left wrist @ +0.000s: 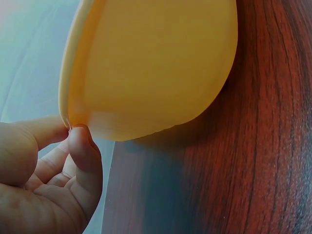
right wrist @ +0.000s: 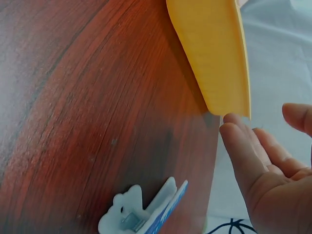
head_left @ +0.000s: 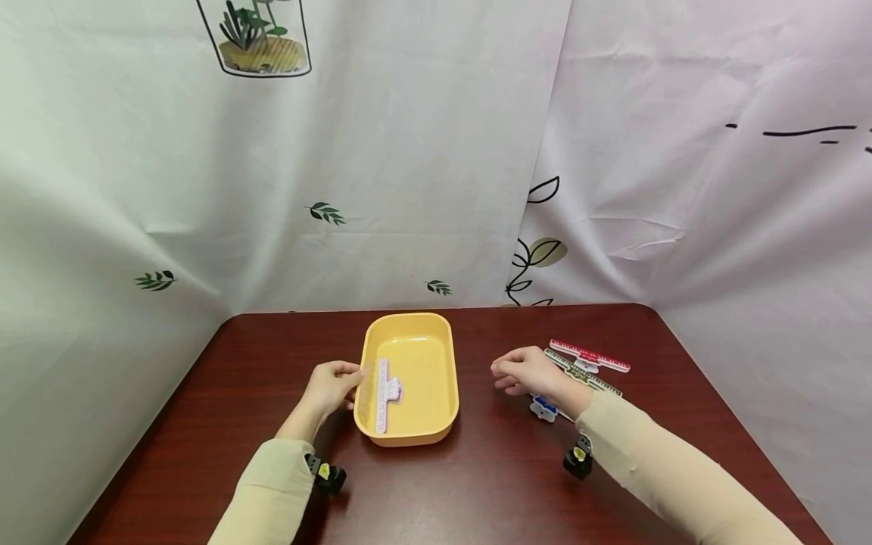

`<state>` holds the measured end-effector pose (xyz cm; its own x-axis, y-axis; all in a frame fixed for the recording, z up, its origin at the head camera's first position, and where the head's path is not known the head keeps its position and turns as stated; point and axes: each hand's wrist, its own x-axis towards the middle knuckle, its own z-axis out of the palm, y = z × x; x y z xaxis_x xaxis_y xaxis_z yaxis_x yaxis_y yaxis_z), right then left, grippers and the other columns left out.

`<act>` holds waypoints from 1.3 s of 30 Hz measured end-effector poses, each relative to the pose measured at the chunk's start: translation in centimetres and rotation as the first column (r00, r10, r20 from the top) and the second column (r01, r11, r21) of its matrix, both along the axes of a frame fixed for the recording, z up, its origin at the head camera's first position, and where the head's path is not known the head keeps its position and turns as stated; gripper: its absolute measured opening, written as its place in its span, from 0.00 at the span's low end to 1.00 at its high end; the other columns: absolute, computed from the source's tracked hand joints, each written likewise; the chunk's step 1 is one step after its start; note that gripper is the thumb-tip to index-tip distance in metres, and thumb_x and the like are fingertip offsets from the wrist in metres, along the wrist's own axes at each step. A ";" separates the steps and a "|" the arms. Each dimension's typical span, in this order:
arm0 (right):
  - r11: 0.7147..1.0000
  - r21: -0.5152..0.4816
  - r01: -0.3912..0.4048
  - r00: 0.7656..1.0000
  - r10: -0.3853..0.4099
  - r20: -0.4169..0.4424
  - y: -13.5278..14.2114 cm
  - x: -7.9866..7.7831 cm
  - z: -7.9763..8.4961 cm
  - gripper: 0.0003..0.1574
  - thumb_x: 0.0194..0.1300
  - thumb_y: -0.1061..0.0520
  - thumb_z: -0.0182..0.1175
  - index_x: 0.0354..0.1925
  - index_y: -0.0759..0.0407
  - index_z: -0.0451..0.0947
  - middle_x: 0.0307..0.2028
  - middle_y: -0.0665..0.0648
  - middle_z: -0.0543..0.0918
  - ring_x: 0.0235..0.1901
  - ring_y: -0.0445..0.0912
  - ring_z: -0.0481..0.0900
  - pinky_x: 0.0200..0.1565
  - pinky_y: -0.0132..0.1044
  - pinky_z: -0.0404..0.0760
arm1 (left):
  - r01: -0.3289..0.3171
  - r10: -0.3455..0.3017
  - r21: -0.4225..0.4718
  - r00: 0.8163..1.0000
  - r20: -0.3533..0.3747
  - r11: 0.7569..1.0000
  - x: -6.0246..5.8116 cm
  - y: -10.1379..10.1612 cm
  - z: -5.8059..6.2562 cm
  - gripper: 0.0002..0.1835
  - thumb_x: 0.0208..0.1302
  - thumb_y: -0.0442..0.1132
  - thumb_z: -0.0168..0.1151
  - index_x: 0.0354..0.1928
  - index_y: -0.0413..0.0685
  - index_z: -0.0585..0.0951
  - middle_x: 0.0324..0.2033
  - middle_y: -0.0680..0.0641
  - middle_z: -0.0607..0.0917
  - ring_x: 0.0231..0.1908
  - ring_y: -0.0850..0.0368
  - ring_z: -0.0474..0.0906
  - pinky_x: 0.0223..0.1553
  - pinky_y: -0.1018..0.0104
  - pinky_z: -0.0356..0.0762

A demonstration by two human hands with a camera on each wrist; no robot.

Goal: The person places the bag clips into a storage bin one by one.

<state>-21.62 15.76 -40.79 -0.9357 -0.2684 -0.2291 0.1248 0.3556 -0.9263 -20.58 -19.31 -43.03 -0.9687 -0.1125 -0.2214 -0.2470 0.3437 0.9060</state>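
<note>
My left hand (head_left: 328,390) pinches the left rim of a yellow plastic tray (head_left: 428,378) between thumb and fingers; the left wrist view shows the grip close up. Inside the tray, along its left side, lies a pale pink-white ruler clip (head_left: 382,401). To the tray's right, my right hand (head_left: 531,371) hovers over the table with thumb and fingers apart and nothing between them. Under and beside that forearm are a blue and white clip (head_left: 543,409), a dark green ruler clip (head_left: 602,384) and a red ruler clip (head_left: 590,356). The arm partly covers the green and blue ones.
The dark red-brown wooden table (head_left: 477,492) has rounded far corners. A white printed cloth (head_left: 409,151) hangs behind it and along both sides. Each wrist carries a small black camera, such as the right wrist camera (head_left: 578,459).
</note>
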 end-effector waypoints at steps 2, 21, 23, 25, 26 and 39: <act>1.000 0.004 0.013 1.000 -0.013 -0.005 0.3 0.1 0.0 0.23 0.64 0.56 0.57 0.49 0.75 0.76 0.47 0.74 0.80 0.41 0.56 0.85 0.42 0.48 0.84 | 0.000 0.000 0.003 1.000 0.000 1.000 0.0 0.0 0.0 0.17 0.64 0.39 0.60 0.48 0.31 0.77 0.24 0.48 0.79 0.20 0.59 0.74 0.20 0.69 0.77; 0.966 0.224 0.129 0.989 -0.108 -0.106 2.8 1.0 0.5 0.21 0.60 0.54 0.61 0.42 0.72 0.80 0.40 0.69 0.84 0.35 0.52 0.85 0.33 0.41 0.85 | -0.009 0.009 0.012 1.000 0.002 1.000 -0.1 0.0 -0.1 0.17 0.63 0.39 0.61 0.48 0.32 0.77 0.25 0.48 0.79 0.20 0.59 0.74 0.19 0.69 0.77; 0.957 0.262 0.127 0.987 -0.097 -0.127 3.0 1.0 0.6 0.21 0.60 0.53 0.61 0.41 0.72 0.81 0.37 0.68 0.85 0.32 0.51 0.85 0.32 0.40 0.85 | -0.005 0.005 0.013 1.000 0.001 1.000 -0.1 -0.1 -0.2 0.17 0.63 0.39 0.61 0.48 0.31 0.77 0.25 0.48 0.79 0.20 0.60 0.74 0.19 0.69 0.77; 0.942 0.306 0.140 0.984 -0.099 -0.147 3.2 1.0 0.6 0.19 0.58 0.54 0.62 0.39 0.70 0.83 0.32 0.65 0.86 0.28 0.48 0.84 0.29 0.38 0.84 | -0.005 0.005 0.017 1.000 0.001 1.000 -0.1 0.0 -0.2 0.17 0.63 0.38 0.61 0.48 0.31 0.77 0.25 0.48 0.79 0.20 0.60 0.74 0.19 0.69 0.77; 0.931 0.337 0.140 0.982 -0.087 -0.168 3.2 1.0 0.6 0.18 0.58 0.54 0.62 0.38 0.69 0.83 0.29 0.63 0.85 0.25 0.46 0.83 0.29 0.37 0.83 | -0.004 0.004 0.018 1.000 0.002 1.000 -0.1 0.0 -0.2 0.17 0.63 0.38 0.61 0.48 0.31 0.77 0.25 0.48 0.79 0.20 0.60 0.74 0.19 0.69 0.77; 0.759 0.631 0.162 0.959 0.031 -0.283 4.0 1.5 -0.2 0.15 0.55 0.50 0.64 0.25 0.62 0.84 0.21 0.53 0.83 0.20 0.41 0.76 0.26 0.36 0.77 | 0.000 0.000 0.037 1.000 -0.003 0.999 0.0 0.0 0.0 0.17 0.64 0.36 0.59 0.49 0.29 0.76 0.24 0.50 0.79 0.19 0.61 0.73 0.19 0.70 0.77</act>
